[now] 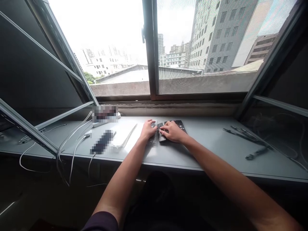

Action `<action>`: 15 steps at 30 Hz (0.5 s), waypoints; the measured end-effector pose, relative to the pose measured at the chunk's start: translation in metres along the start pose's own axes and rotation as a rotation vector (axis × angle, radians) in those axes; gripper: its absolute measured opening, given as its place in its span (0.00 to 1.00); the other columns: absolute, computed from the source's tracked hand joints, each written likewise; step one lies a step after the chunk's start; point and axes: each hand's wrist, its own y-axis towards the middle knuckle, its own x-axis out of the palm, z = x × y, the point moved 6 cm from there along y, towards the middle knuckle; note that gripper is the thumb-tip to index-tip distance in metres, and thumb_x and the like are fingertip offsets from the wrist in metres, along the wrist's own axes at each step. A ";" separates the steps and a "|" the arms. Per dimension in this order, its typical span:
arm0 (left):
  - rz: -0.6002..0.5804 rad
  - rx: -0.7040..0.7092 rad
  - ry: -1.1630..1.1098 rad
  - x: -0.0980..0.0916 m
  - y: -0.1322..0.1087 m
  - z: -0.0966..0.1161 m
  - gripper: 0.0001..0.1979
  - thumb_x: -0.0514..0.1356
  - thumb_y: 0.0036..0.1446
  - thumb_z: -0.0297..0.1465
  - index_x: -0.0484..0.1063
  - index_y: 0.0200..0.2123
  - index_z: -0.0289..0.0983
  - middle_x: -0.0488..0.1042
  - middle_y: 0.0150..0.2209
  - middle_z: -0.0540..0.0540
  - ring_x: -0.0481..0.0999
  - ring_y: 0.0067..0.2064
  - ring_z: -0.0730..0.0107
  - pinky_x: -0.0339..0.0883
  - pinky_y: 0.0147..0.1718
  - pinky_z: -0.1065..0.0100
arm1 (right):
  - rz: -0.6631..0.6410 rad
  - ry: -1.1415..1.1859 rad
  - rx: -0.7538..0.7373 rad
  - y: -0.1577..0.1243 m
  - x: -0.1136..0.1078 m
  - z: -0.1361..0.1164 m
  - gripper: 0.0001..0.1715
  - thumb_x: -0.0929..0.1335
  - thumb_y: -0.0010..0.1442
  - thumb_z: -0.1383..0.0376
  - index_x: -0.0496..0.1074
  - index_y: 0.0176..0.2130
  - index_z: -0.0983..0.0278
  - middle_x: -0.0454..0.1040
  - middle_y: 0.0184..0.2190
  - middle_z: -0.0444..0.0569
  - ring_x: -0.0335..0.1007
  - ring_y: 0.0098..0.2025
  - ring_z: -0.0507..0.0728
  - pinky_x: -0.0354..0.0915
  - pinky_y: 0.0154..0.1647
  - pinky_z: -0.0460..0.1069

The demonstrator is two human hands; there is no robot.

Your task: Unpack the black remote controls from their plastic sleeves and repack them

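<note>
My left hand (148, 129) grips the top of a clear plastic bag (152, 139) lying on the grey shelf (204, 144). My right hand (172, 131) lies over a grey remote control (161, 132), fingers curled across its buttons. Its lower end shows below my fingers. Partly behind my right hand, a black remote control (180, 125) lies at an angle, touching neither my left hand nor the bag. My two hands are close together near the shelf's middle.
Left of my hands lie a white paper sleeve (124, 135), a pixelated dark device (102, 142) and a pixelated power strip (105, 114). White cables (72, 146) hang over the shelf's front edge. Dark cables (247, 138) lie at right. Open window frames (60, 54) angle inward above.
</note>
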 end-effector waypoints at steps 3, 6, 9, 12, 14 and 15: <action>-0.005 -0.004 -0.015 0.001 0.000 0.000 0.20 0.68 0.61 0.33 0.84 0.55 0.38 0.75 0.65 0.36 0.73 0.70 0.53 0.61 0.72 0.59 | 0.017 -0.014 0.015 0.000 -0.002 0.002 0.23 0.70 0.74 0.53 0.85 0.59 0.61 0.77 0.52 0.61 0.69 0.56 0.69 0.64 0.64 0.61; -0.015 -0.005 -0.032 0.001 0.000 -0.001 0.21 0.70 0.62 0.41 0.84 0.55 0.39 0.75 0.66 0.35 0.73 0.69 0.50 0.62 0.71 0.57 | 0.067 -0.053 0.076 0.001 -0.009 0.009 0.24 0.69 0.74 0.52 0.85 0.58 0.61 0.78 0.54 0.61 0.68 0.59 0.70 0.63 0.65 0.62; -0.040 0.002 -0.034 0.001 0.000 0.000 0.26 0.74 0.57 0.45 0.84 0.56 0.39 0.73 0.67 0.35 0.72 0.70 0.49 0.62 0.72 0.56 | 0.156 -0.116 0.219 -0.002 -0.017 0.025 0.27 0.66 0.75 0.49 0.83 0.61 0.60 0.76 0.62 0.61 0.63 0.67 0.74 0.57 0.70 0.66; -0.058 -0.008 -0.036 0.001 -0.001 -0.001 0.29 0.75 0.55 0.46 0.83 0.56 0.38 0.72 0.68 0.34 0.72 0.70 0.48 0.62 0.72 0.56 | 0.117 -0.151 0.369 -0.006 -0.014 0.042 0.37 0.63 0.75 0.41 0.77 0.68 0.59 0.68 0.72 0.62 0.52 0.74 0.80 0.49 0.73 0.72; -0.060 -0.017 -0.040 0.001 -0.001 -0.001 0.29 0.75 0.56 0.46 0.84 0.56 0.39 0.73 0.68 0.34 0.72 0.70 0.48 0.62 0.71 0.56 | 0.021 -0.142 0.410 -0.008 -0.005 0.050 0.43 0.61 0.74 0.37 0.73 0.71 0.59 0.66 0.74 0.63 0.52 0.75 0.82 0.51 0.72 0.73; -0.059 -0.020 -0.040 0.001 -0.001 -0.001 0.28 0.75 0.56 0.47 0.84 0.57 0.39 0.73 0.68 0.34 0.72 0.70 0.47 0.62 0.71 0.55 | -0.014 -0.138 0.410 -0.008 -0.001 0.052 0.44 0.60 0.73 0.36 0.73 0.72 0.59 0.66 0.73 0.64 0.53 0.74 0.82 0.53 0.71 0.73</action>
